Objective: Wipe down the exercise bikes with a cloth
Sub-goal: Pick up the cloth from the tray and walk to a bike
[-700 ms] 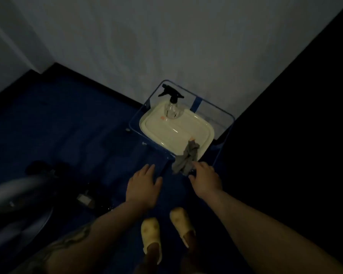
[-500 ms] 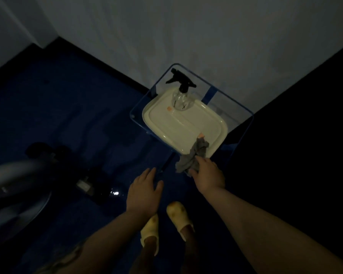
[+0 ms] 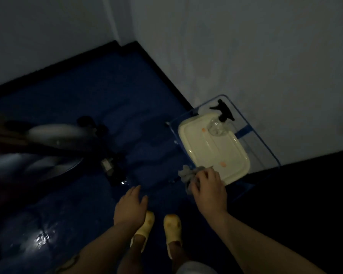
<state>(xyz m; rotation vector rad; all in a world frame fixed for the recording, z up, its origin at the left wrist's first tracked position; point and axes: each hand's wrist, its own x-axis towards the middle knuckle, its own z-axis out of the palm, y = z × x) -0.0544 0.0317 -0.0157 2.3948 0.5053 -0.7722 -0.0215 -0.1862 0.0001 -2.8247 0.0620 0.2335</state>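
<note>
The room is dim. My right hand (image 3: 209,189) grips a crumpled grey cloth (image 3: 186,174) at the near corner of a cream tray (image 3: 202,147). A clear spray bottle (image 3: 219,123) with a black trigger stands upright at the tray's far end. My left hand (image 3: 130,206) hovers palm down over the blue floor, fingers apart, holding nothing. An exercise bike (image 3: 48,147) sits blurred at the left, its flywheel and black frame low near the floor.
The tray rests on a blue-framed stand (image 3: 265,147) against a white wall (image 3: 246,56). Black skirting runs along the wall base. My feet in yellow clogs (image 3: 158,228) stand on the glossy blue floor. A dark area fills the right side.
My right hand has closed on the cloth and drawn it off the tray's corner. The view has swung left, bringing more of the bike into sight.
</note>
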